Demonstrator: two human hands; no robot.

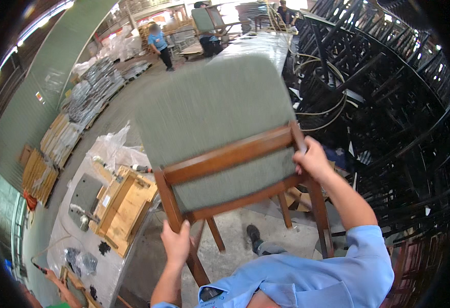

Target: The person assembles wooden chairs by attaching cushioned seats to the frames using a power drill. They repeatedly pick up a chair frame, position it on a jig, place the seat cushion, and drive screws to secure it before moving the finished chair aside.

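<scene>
A wooden chair [230, 154] with grey-green upholstery fills the middle of the view, its back toward me and its brown legs off at an angle. My left hand [176, 241] is closed round the wooden upright on the left, just below the lower rail. Higher up, my right hand [315, 160] grips the right side of the frame beside the upper rail. The padded back [214, 102] is smeared by motion. Whether the legs touch the floor I cannot tell.
On the left, a plastic-covered bench [81, 179] bears a wooden jig [125, 210]. A co-worker's hand [53, 275] holds a tool at lower left. Black metal frames [389, 108] are piled at right. Beyond the chair stand a long wrapped table [256, 49] and several people.
</scene>
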